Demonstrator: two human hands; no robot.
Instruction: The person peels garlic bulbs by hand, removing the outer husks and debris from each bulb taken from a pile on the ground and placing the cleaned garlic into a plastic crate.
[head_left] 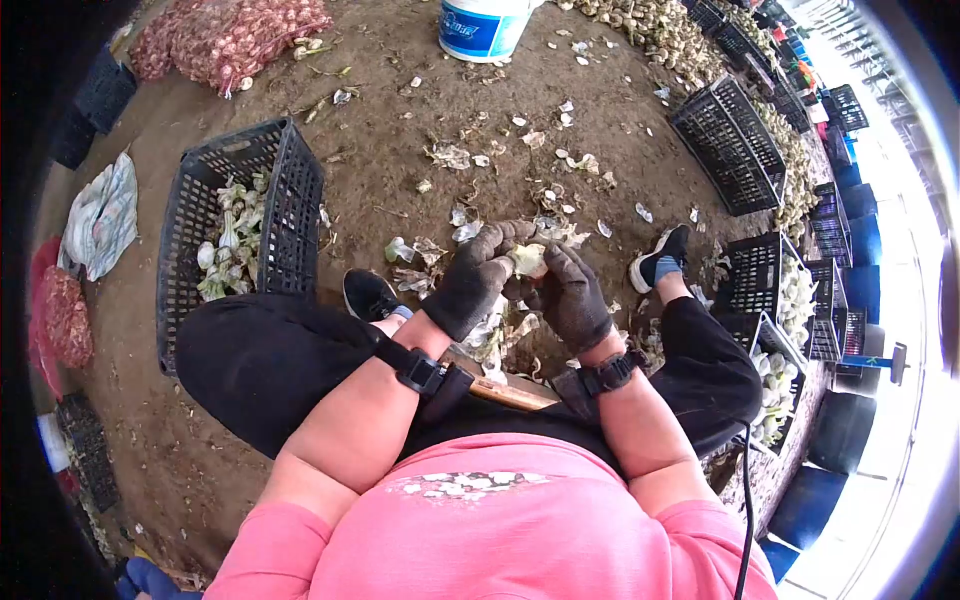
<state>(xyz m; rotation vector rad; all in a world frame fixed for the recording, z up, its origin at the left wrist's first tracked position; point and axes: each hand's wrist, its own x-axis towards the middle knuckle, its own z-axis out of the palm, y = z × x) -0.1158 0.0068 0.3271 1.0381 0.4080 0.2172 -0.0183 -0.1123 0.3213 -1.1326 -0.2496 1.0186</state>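
Between my two dark-gloved hands is a pale garlic bulb (528, 260), partly covered by the fingers. My left hand (474, 280) closes on its left side, fingers curled. From the right, my right hand (574, 298) grips the bulb, fingers bent against it. Loose papery garlic skins (490, 335) lie on the ground below the hands, between my feet. To the left stands a black plastic crate (290, 195) with several garlic bulbs on stems (235, 235) inside.
A white and blue bucket (485, 28) stands ahead. Red net sacks of garlic (235, 40) lie at the far left. Black crates (730, 145) and heaps of garlic (650, 35) line the right side. Crates of pale bulbs (775, 395) sit by my right knee.
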